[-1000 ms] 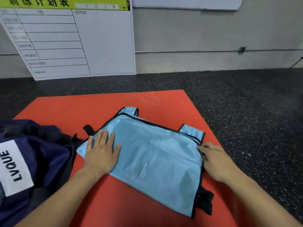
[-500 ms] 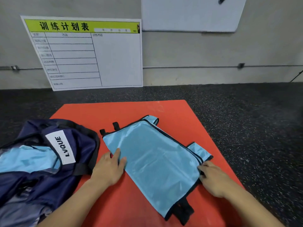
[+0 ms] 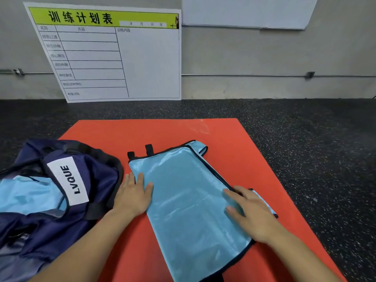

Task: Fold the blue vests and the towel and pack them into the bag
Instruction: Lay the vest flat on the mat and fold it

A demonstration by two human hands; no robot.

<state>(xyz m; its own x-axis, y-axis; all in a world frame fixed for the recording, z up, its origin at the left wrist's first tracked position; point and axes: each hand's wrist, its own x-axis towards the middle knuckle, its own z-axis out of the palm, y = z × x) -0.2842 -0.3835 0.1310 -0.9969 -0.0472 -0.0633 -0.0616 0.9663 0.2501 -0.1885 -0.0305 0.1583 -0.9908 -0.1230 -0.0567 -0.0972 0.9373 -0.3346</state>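
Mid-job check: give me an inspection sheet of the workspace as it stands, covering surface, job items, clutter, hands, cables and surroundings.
Surface: red mat on dark speckled floor.
Job's things: blue vest lies flat on the mat, folded into a long panel, black straps at its far edge. Bag, navy with an LVQUE label, lies open to the left; light blue fabric shows inside. Towel: not seen.
Clutter: nothing seen.
Hands: left hand flat, fingers on the vest's left edge; right hand flat on the vest's right side.
Cables: nothing seen.
Surroundings: printed chart board leaning on the grey wall, whiteboard above, a thin pipe along the wall.
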